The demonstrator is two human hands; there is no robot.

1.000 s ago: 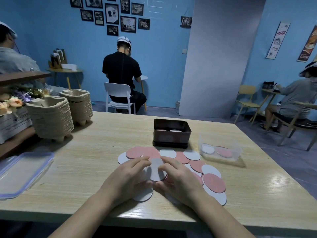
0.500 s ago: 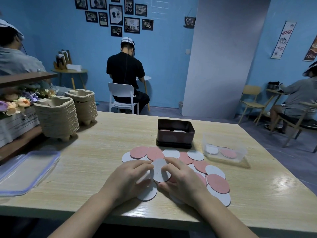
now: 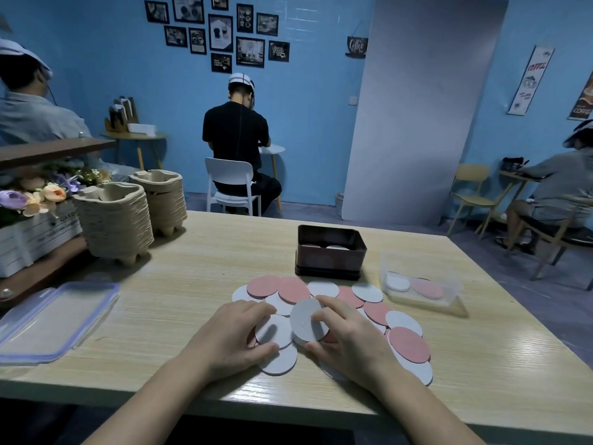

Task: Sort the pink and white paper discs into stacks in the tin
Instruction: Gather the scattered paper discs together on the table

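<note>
Several pink discs (image 3: 408,344) and white discs (image 3: 367,292) lie spread and overlapping on the wooden table (image 3: 192,284). My right hand (image 3: 349,340) pinches a tilted white disc (image 3: 306,319) between thumb and fingers, its far edge lifted off the pile. Beside it, my left hand (image 3: 231,338) holds another white disc (image 3: 272,332) with thumb below and fingers on top. Behind the pile stands the dark brown tin (image 3: 330,255), open, with a pink and a white disc top showing inside.
A clear plastic box (image 3: 420,284) with a white and a pink disc sits right of the tin. A clear lid (image 3: 54,319) lies at the left. Two stacks of pulp cup carriers (image 3: 115,220) stand at the back left beside a flower crate. People sit at other tables.
My right hand has lifted and tilted the white disc higher off the pile. My left hand has closed its thumb and fingers on a second white disc. The camera has moved closer.
</note>
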